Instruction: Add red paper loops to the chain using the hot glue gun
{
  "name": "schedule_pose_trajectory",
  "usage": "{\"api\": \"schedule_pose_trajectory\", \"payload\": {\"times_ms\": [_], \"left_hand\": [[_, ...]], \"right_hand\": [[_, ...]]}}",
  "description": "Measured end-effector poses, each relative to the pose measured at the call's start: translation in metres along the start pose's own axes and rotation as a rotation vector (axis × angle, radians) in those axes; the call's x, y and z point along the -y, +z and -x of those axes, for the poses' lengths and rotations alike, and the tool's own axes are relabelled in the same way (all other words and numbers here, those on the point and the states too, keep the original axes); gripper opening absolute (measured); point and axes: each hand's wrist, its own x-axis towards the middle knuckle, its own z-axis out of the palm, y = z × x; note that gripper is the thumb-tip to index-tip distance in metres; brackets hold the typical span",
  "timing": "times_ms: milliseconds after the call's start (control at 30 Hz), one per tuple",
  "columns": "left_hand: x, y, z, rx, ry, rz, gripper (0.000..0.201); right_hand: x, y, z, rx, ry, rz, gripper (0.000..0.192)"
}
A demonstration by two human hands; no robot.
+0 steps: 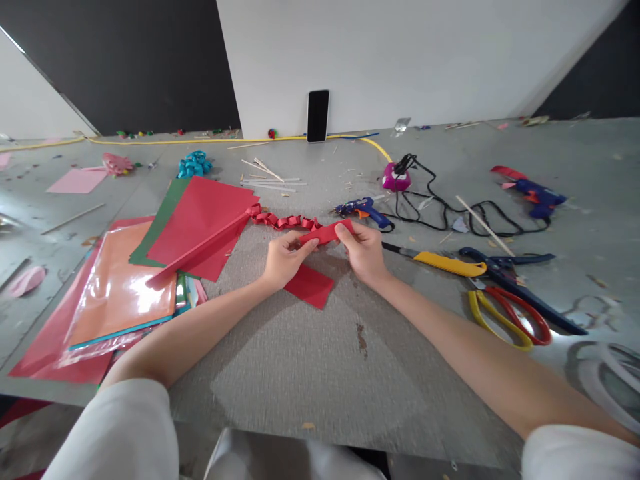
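2 glue guns (364, 211) (537, 194), 2 scissors (505, 313) (520, 280), 1 phone (318, 115), 1 knife (440, 261), 1 chain (283, 220).

A craft workshop: the grey bench (310, 360) is strewn with coloured paper sheets (200, 223), 2 glue guns (363, 210), scissors (510, 313), a utility knife (445, 262), wooden sticks (267, 175) and paper scraps along its far edge.
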Motion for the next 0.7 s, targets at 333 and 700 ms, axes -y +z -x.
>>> {"api": "schedule_pose_trajectory", "payload": {"times_ms": [333, 700], "left_hand": [[-0.0069, -0.0007, 0.0014, 0.009, -0.026, -0.021, 0.035], [-0.0037, -0.0009, -0.0016, 0.092, -0.121, 0.125, 0.049]], "right_hand": [[-0.0026, -0.0006, -0.0015, -0.045, -0.050, 0.058, 0.056], [-0.0024, 0.0005, 0.0017, -0.072, -0.039, 0.041, 0.053]]}}
